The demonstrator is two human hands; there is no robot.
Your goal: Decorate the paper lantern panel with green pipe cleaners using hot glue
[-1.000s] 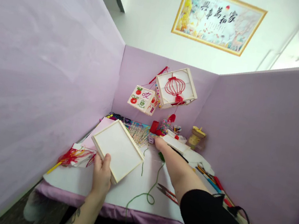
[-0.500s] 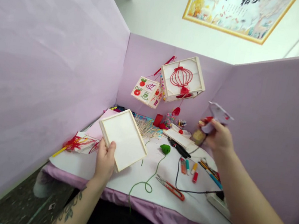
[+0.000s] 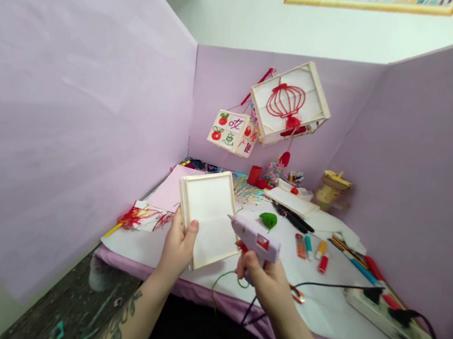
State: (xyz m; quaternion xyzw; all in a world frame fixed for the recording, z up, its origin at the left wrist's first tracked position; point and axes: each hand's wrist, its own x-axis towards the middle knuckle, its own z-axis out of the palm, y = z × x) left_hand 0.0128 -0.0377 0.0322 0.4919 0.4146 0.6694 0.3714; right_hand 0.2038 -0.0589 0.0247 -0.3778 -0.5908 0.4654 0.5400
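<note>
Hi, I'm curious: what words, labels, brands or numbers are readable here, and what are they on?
"意", green, on the front of the small hanging box.
A purple character above it: perhaps "哎", uncertain.
Marks on its right side: too small and slanted to read.
Glue gun: no readable brand.

Framed panel (image 3: 213, 222) in the left hand (image 3: 180, 245), above the front of the table (image 3: 328, 312); glue gun (image 3: 252, 235) in the right hand (image 3: 263, 275), at the panel's right side; yarn ball (image 3: 268, 220) on the table behind the gun; pliers (image 3: 290, 216) right of the ball; loose sticks (image 3: 249, 190) behind the panel; thread bundle (image 3: 130, 217) at the left edge; power strip (image 3: 381, 321) at the right; large lantern (image 3: 288, 105) above the rear, small lantern (image 3: 230, 133) to its left.
</note>
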